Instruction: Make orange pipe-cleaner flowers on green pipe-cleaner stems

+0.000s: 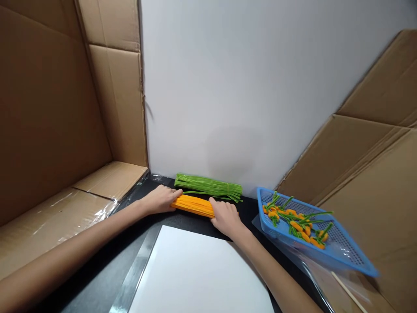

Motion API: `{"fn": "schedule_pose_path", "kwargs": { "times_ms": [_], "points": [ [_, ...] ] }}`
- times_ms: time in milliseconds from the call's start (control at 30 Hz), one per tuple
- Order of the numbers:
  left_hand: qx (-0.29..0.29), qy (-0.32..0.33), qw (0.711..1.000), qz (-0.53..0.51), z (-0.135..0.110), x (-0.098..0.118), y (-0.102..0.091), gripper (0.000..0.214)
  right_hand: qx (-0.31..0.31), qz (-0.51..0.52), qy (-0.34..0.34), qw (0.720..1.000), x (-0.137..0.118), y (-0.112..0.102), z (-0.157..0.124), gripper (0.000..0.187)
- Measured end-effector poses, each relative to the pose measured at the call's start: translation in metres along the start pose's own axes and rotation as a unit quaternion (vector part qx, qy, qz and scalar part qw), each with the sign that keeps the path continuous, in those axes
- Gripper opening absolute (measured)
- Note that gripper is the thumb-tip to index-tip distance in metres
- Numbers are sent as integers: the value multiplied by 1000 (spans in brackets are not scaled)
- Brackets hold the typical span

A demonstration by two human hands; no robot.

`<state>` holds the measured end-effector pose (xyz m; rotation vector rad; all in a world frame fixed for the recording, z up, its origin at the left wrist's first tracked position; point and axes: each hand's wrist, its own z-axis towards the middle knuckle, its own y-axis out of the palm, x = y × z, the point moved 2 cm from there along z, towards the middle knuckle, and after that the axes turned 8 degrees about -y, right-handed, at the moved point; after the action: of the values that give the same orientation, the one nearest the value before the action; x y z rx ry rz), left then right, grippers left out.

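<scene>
**Both hands gripping an orange pipe-cleaner bundle**

Left hand is reaching in from the lower left and closing on the left end of the orange pipe-cleaner bundle — fingers are wrapping together over that end, thumb side toward the camera. Right hand is coming in from the lower right and clamping the bundle's right end, fingers curling over the top, knuckles facing up. The bundle is lying almost level on the black table, slightly angled down to the right, spanning the gap between the two hands.

Just behind it, close to the wall, a green pipe-cleaner bundle is lying roughly parallel, tied near its right end; a few loose green strands are straying forward and sitting just beside the orange one — cannot tell if they are touching it.

In front of the hands a white sheet is lying flat on the table, its far edge near the right wrist. A strip of clear film or tape is running along the sheet's left side.

To the right, a blue mesh tray is sitting tilted, holding small finished orange-and-green pipe-cleaner carrots piled toward its far left part. A thin wooden stick is lying below the tray's near edge.

Cardboard panels are standing on the left and leaning on the right; a plain white wall is filling the back.
</scene>
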<state>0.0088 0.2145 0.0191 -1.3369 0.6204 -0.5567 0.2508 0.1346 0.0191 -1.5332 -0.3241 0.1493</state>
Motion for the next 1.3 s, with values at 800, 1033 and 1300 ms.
{"fn": "schedule_pose_path", "kwargs": {
  "times_ms": [800,1033,1300],
  "points": [
    [81,-31,926,-366,16,-17,30,68,80,138,-39,986,46,-8,-12,72],
    [86,30,919,-383,10,-12,29,59,52,184,-87,978,-16,-20,26,76],
    [95,-14,881,-463,10,-15,30,63,32,0,-61,998,-35,5,51,47]
  ]
}}
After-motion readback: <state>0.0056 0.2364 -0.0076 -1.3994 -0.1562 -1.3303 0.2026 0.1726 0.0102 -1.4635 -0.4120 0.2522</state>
